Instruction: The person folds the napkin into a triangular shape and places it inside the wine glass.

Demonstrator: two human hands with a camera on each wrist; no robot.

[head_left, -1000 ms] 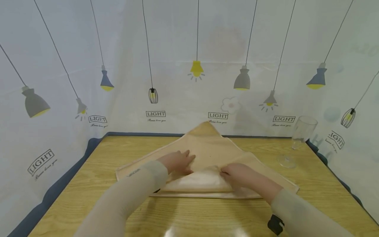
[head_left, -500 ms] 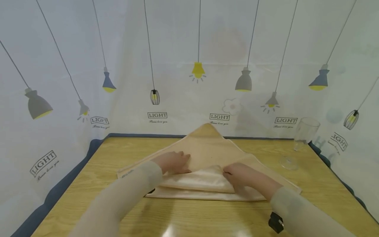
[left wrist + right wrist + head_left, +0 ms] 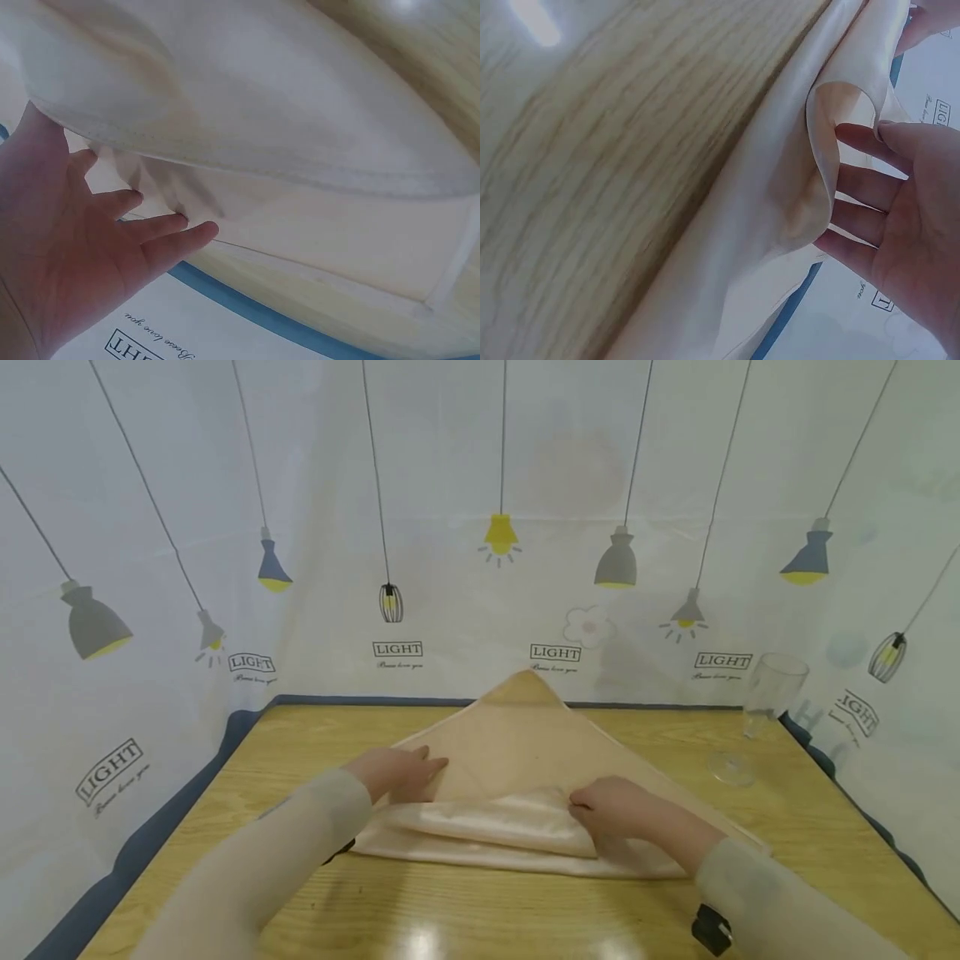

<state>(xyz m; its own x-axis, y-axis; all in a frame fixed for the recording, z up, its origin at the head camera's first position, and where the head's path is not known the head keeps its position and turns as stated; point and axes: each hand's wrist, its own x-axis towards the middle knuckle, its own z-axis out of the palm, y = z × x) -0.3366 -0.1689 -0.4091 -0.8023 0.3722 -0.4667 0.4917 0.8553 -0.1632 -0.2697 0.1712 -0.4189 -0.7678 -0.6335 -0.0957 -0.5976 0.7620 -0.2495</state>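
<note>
A peach satin napkin (image 3: 517, 735) lies on the table, its far corner pointing to the back and its near side turned up into a loose flap (image 3: 495, 818). At the flap's left end is my left hand (image 3: 393, 772). The left wrist view shows its fingers (image 3: 176, 244) spread and fairly straight along the hemmed edge, the thumb partly hidden by the cloth. On the other side, my right hand (image 3: 618, 810) pinches the flap's edge between thumb and forefinger. In the right wrist view its other fingers (image 3: 859, 221) lie against the curled fabric.
A clear stemmed glass (image 3: 776, 685) stands upright at the back right of the wooden table (image 3: 300, 735). A white backdrop printed with lamps (image 3: 450, 568) rises around the back and sides, with a dark blue edge (image 3: 360, 700) along the bottom.
My left hand has slid left along the turned-up flap, and the flap's left part lies more exposed. My right hand keeps its pinch with hardly any shift.
</note>
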